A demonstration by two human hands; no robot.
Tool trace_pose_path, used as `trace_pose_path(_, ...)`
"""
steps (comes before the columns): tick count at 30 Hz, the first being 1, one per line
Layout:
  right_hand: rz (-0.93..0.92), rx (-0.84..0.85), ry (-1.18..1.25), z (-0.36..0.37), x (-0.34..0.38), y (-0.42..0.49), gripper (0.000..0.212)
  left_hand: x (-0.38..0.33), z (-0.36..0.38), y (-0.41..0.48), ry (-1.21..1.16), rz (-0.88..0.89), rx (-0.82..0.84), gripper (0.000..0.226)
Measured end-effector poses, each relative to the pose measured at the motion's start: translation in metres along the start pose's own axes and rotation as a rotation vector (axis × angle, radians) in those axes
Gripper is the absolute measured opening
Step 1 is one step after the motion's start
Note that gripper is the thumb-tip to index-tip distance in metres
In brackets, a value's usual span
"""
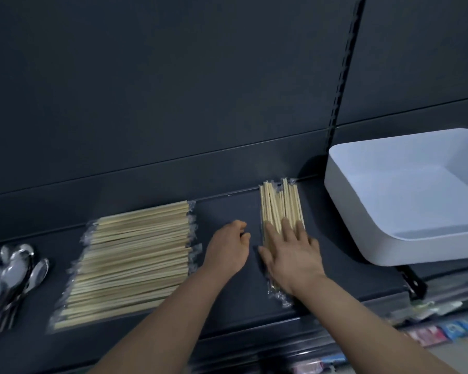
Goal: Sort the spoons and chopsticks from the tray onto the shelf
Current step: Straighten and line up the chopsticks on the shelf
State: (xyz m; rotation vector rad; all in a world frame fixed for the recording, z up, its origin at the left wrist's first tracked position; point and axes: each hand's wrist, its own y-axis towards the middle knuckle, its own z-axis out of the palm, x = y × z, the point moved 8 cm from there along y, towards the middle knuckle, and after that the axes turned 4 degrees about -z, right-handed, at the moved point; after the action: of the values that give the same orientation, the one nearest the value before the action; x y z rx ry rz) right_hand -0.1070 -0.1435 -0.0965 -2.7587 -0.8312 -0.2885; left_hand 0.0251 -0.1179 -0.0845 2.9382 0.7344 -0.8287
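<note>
**A:** What are the two hands doing?

**B:** The right hand [289,252] lies flat, fingers straight and spread, on the near half of a small bundle of chopsticks [280,203]. It grips nothing; I judge it is pressing the bundle to square it or slide it along the shelf [227,209]. The left hand [229,247] sits just left of it with fingers loosely curled around nothing, knuckles low over the bare shelf.

**A:** Where does everything else lie?

**B:** Just left of the left hand is the large stack of chopsticks [130,260], lying crosswise. Further left, well apart from both hands, is a heap of metal spoons [14,271]. Right of the right hand stands the white tray [343,190], tilted, with one corner over the shelf's edge.

**A:** How do the chopsticks look?

**B:** Pale wood, thin and straight, each pack in clear crinkled film that sticks out at the ends. The small bundle points away from the person and its far tips are uneven, while the large stack is neat.

**A:** Why the gap between the piles?

**B:** Probably to keep kinds apart: spoons, then chopsticks. What shows of the tray holds nothing, so the sorting looks nearly done; this bundle likely needs turning to match the stack.
</note>
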Motion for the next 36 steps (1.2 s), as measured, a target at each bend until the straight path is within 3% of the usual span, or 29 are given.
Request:
trace_pose_path(4, -0.005, -0.162, 0.110, -0.027, -0.016, -0.003, 0.059, -0.009, 0.002, 0.011, -0.128, -0.114, 0.015, 0.038)
trace_pose_path(9, -0.001, -0.101, 0.001, -0.026, -0.038, -0.003, 0.055, -0.032, 0.014, 0.021, 0.008, -0.226, 0.033, 0.049)
trace_pose_path(12, -0.011, -0.108, -0.029, -0.028, -0.040, -0.003, 0.053, -0.038, 0.017, 0.029, 0.037, -0.265, 0.099, 0.030)
trace_pose_path(15, -0.020, -0.127, -0.007, -0.033, -0.040, -0.001, 0.053, -0.025, 0.019, 0.035, -0.116, -0.297, 0.205, 0.015)
trace_pose_path(18, -0.076, -0.236, 0.135, -0.046, -0.031, 0.002, 0.057, -0.014, 0.012, 0.033, -0.321, -0.254, 0.236, 0.019)
trace_pose_path(20, -0.140, -0.258, 0.358, -0.053, -0.017, 0.006, 0.050, -0.017, 0.000, 0.028, -0.478, -0.188, 0.212, 0.019)
trace_pose_path(24, -0.226, 0.039, 0.807, -0.038, 0.025, 0.015, 0.047, -0.034, -0.043, 0.022, -0.718, 0.010, 0.018, 0.007)
trace_pose_path(27, -0.179, 0.001, 0.993, -0.036, 0.038, 0.021, 0.024, -0.044, -0.064, 0.015, -0.772, 0.114, -0.039, 0.006)
trace_pose_path(31, -0.248, -0.152, 0.932, -0.042, 0.046, 0.028, 0.019, -0.050, -0.083, 0.004, -0.867, 0.194, -0.072, 0.023)
trace_pose_path(36, -0.265, -0.127, 0.901, -0.028, 0.049, 0.028, 0.028, -0.043, -0.078, -0.001, -0.889, 0.199, -0.060, 0.021)
